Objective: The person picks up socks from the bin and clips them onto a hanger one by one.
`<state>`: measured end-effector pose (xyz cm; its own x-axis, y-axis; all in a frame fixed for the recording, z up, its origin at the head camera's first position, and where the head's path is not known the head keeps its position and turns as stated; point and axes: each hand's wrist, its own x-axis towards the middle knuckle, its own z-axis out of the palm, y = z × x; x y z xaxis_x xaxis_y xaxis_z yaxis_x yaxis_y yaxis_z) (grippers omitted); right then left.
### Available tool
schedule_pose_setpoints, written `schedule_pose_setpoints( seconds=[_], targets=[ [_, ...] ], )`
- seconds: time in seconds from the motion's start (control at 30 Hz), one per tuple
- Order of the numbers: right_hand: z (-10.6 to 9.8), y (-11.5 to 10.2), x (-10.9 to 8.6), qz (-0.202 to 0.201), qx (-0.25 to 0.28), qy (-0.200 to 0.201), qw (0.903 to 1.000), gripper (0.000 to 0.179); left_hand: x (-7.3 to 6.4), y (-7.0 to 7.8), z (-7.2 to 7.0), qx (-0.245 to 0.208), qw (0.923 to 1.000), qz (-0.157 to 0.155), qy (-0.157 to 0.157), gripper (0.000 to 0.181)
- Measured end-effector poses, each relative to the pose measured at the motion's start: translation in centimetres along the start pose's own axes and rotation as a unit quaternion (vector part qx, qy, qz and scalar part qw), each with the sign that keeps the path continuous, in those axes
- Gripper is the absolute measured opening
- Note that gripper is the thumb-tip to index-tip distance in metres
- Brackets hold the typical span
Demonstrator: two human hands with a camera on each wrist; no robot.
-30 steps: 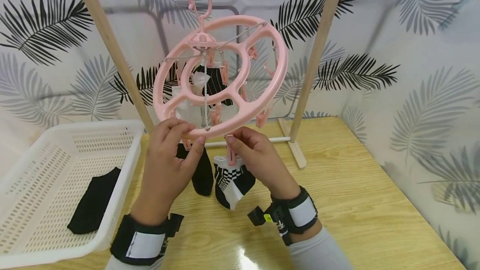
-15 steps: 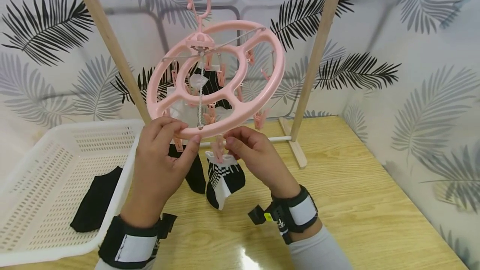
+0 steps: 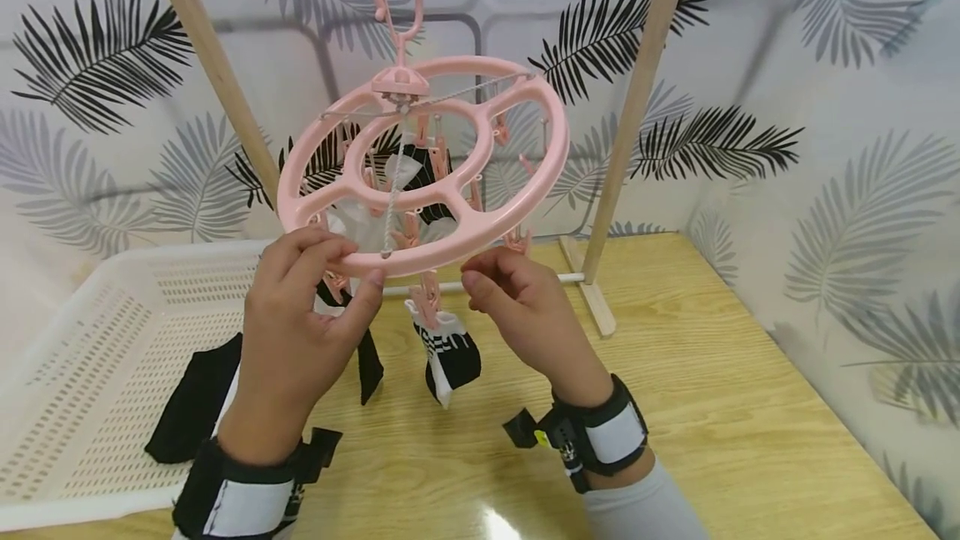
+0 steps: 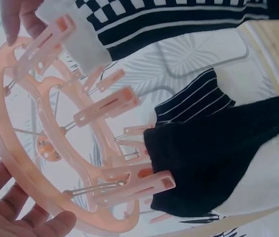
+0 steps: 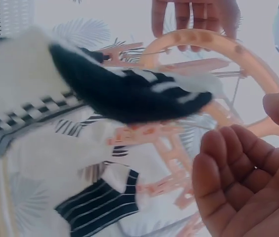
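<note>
My left hand (image 3: pixel 288 323) pinches the near left rim of a round pink sock hanger (image 3: pixel 420 261), which tilts toward me from a white rail. From its rim hangs a black-and-white checkered sock (image 3: pixel 453 357), held at the cuff by a pink clip (image 3: pixel 426 302). Just right of that clip is my right hand (image 3: pixel 525 298), fingers loosely curled, holding nothing; a gap separates its thumb from the fingers in the right wrist view. A black sock (image 4: pixel 203 158) hangs on another clip (image 4: pixel 139 187) near my left hand. Behind it is a striped sock (image 4: pixel 198 101).
A white plastic basket (image 3: pixel 97 315) stands at the left with a black sock (image 3: pixel 197 398) inside. The wooden-legged rack (image 3: pixel 637 115) stands at the back of the wood-grain table (image 3: pixel 675 407), in front of a leaf-patterned backdrop (image 3: pixel 847 215).
My right hand has let go of the clip on the checkered sock. My left hand has moved left and slightly down with the hanger's rim, and the clipped socks have shifted left.
</note>
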<state>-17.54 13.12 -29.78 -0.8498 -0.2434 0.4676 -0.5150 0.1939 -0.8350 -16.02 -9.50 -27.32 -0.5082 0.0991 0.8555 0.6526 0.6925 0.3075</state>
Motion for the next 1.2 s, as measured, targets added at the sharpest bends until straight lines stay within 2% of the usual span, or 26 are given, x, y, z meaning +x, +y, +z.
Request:
schedule_pose_setpoints(
  seconds=[0.13, 0.27, 0.47, 0.53, 0.63, 0.73, 0.9, 1.0, 1.2],
  targets=[
    [-0.5, -0.9, -0.4, -0.032, -0.005, 0.033, 0.9989, 0.019, 0.1, -0.1, -0.3, -0.004, 0.9999, 0.008, 0.009, 0.033],
    [-1.0, -1.3, -0.7, -0.053, 0.021, 0.075, 0.9956, 0.018, 0.3, 0.0, -0.7, -0.006, 0.9998, 0.013, 0.013, 0.033],
    [-1.5, -1.2, -0.6, -0.084, 0.043, 0.149, 0.9843, 0.022, 0.6, -0.2, -1.1, -0.005, 0.9997, 0.017, 0.019, 0.036],
    [-1.7, -1.1, -0.5, -0.089, 0.047, 0.177, 0.9789, 0.023, 0.8, -0.5, -1.3, -0.007, 0.9995, 0.019, 0.025, 0.036],
    [-2.0, -0.8, -0.4, -0.076, 0.050, 0.206, 0.9743, 0.024, 1.1, -1.1, -1.5, -0.014, 0.9991, 0.020, 0.034, 0.036],
    [-2.1, -0.4, -0.1, -0.045, 0.046, 0.188, 0.9800, 0.026, 1.3, -1.7, -1.8, -0.019, 0.9990, 0.019, 0.037, 0.037],
    [-1.7, 0.5, 0.5, -0.013, 0.059, 0.103, 0.9928, 0.035, 1.4, -2.3, -2.0, -0.014, 0.9992, 0.023, 0.030, 0.040],
    [-1.4, 0.7, 0.6, -0.014, 0.085, 0.067, 0.9940, 0.036, 1.4, -2.4, -2.1, -0.012, 0.9990, 0.031, 0.031, 0.042],
    [-1.2, 0.9, 0.7, -0.015, 0.117, 0.030, 0.9926, 0.037, 1.6, -2.8, -2.3, -0.014, 0.9990, 0.037, 0.023, 0.044]
  ],
)
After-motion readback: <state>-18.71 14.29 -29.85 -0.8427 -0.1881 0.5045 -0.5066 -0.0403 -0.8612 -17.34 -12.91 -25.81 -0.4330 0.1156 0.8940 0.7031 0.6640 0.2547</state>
